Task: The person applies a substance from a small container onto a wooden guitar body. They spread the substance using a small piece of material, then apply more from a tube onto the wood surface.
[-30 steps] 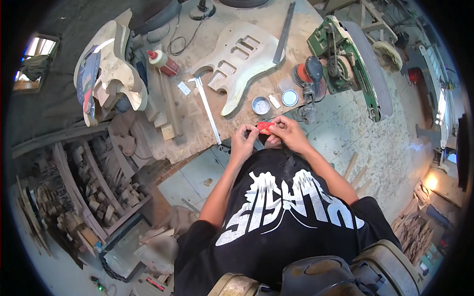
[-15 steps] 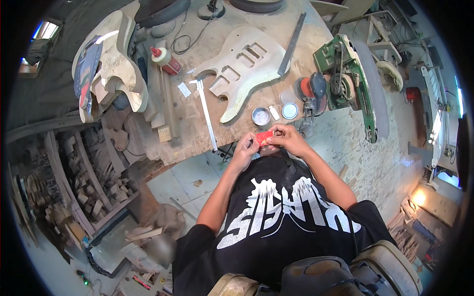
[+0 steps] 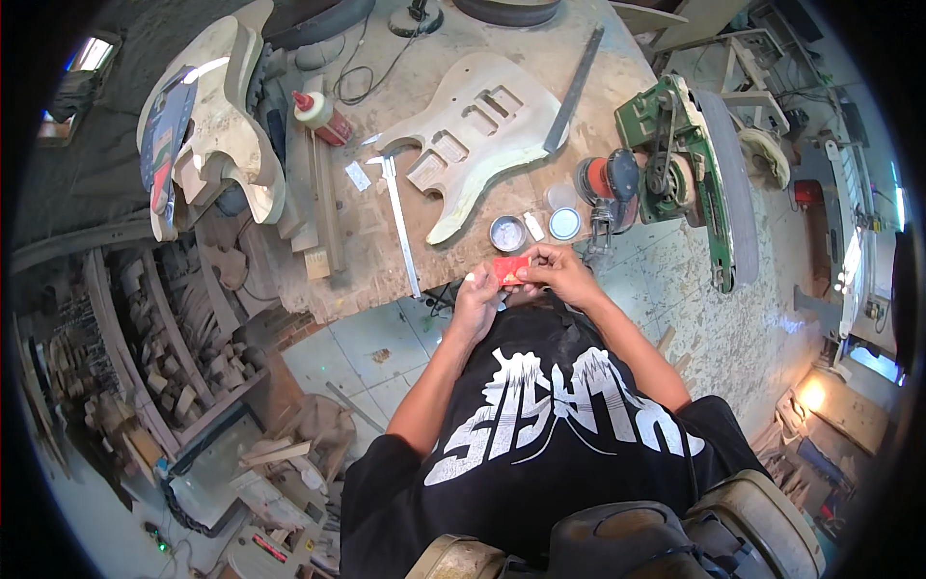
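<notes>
Being pinched between the closed fingers of the left hand (image 3: 476, 297) and the right hand (image 3: 567, 277), a small red packet (image 3: 508, 268) is held near the front edge of the workbench (image 3: 371, 280). From it, a round tin (image 3: 507, 234) is seen at twelve o'clock, a caliper (image 3: 400, 220) at ten.

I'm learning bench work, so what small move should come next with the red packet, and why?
I'd probably move the red packet a little forward over the workbench: the left hand and right hand hold it close to the bench's near edge, where something dropped might reach the floor.
</notes>
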{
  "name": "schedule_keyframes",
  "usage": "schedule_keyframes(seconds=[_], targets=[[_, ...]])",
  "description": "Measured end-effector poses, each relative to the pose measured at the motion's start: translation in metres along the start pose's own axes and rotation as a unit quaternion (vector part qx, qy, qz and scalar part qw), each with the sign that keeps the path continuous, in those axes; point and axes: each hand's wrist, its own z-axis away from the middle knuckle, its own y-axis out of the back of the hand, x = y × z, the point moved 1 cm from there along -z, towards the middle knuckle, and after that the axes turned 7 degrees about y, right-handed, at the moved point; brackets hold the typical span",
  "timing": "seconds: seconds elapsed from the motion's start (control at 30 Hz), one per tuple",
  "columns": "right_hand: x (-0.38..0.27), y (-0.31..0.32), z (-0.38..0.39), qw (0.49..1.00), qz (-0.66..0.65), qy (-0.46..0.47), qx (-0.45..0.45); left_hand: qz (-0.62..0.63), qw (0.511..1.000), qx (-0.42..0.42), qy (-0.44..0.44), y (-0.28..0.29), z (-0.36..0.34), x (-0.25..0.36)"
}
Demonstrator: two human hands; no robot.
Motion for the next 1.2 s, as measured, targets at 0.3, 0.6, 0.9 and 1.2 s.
schedule_keyframes(seconds=[0.3,0.6,0.9,1.2], targets=[[0.000,0.062,-0.011,0.986,0.135,0.048,0.085,-0.146,0.950,0.274,0.017,0.110,0.038,-0.001],[-0.019,0.025,-0.046,0.871,0.451,0.170,0.090,-0.597,0.749,0.263,-0.112,0.054,-0.023,-0.003],[0.008,0.013,-0.085,0.768,0.596,0.234,0.025,-0.684,0.687,0.216,-0.119,0.030,-0.069,0.000],[0.012,0.016,-0.087,0.734,0.626,0.263,0.008,-0.674,0.694,0.211,-0.143,0.043,-0.081,-0.002]])
